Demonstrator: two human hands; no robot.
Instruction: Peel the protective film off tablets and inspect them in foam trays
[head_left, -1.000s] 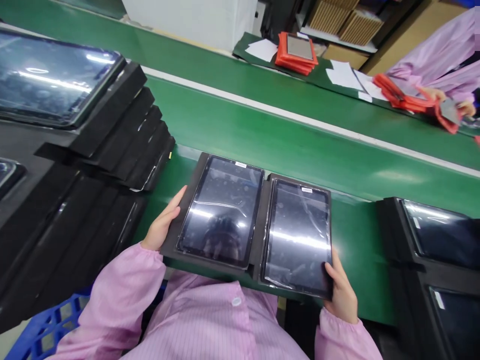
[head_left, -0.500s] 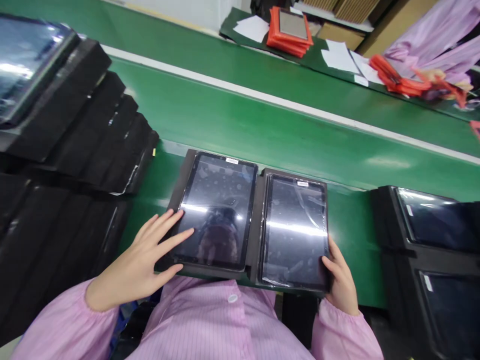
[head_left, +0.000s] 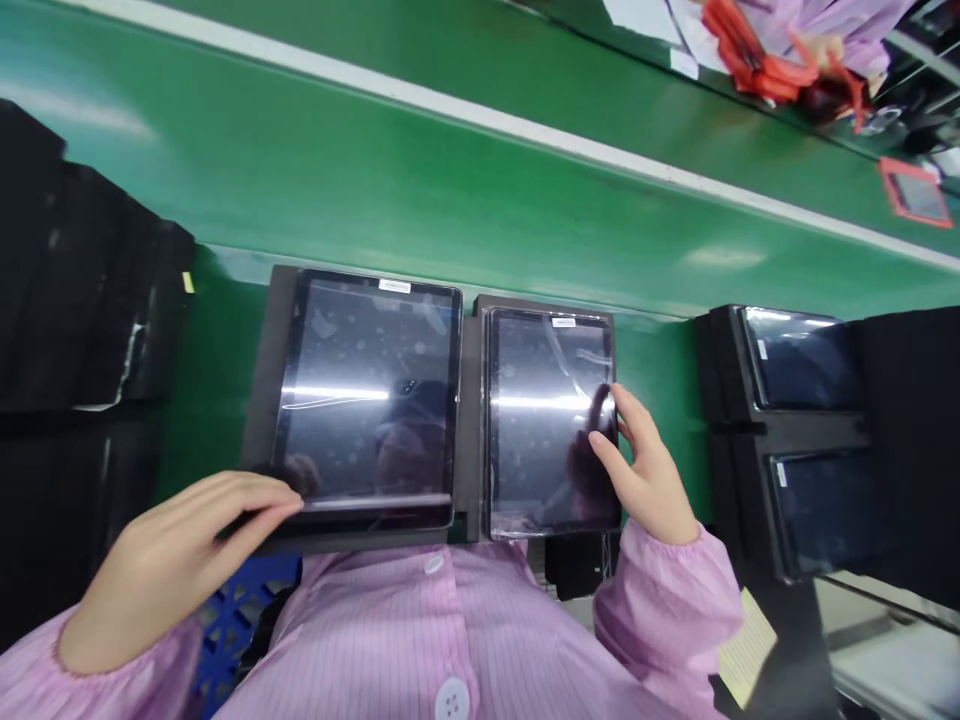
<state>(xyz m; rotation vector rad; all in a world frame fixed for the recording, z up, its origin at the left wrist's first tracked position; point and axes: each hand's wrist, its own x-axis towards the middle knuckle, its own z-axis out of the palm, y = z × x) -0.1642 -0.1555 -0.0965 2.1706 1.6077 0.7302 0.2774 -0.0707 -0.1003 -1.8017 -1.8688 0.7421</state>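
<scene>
Two tablets lie face up, side by side in black foam trays. At the lower left corner of the left tablet (head_left: 375, 390), my left hand (head_left: 202, 530) is closed in a pinch on the edge of its clear film (head_left: 382, 502); a bright strip runs from the fingertips along the screen's bottom. Over the right edge of the right tablet (head_left: 532, 450) rests my right hand (head_left: 645, 460), open, thumb apart from the fingers and close to the screen. Wrinkled clear film covers this tablet, and each one carries a small white label at the top.
Stacked black foam trays (head_left: 90, 290) stand at the left. More trays with tablets (head_left: 802, 360) are at the right. Beyond the green work surface (head_left: 375, 170), a co-worker's hand holds an orange-red item (head_left: 757, 60). A yellow paper (head_left: 750, 650) hangs at lower right.
My left hand has gone from spread fingers on the left tablet to a pinch at its lower corner. My right hand has loosened and shifted up the right tablet's edge. The view has turned rightward.
</scene>
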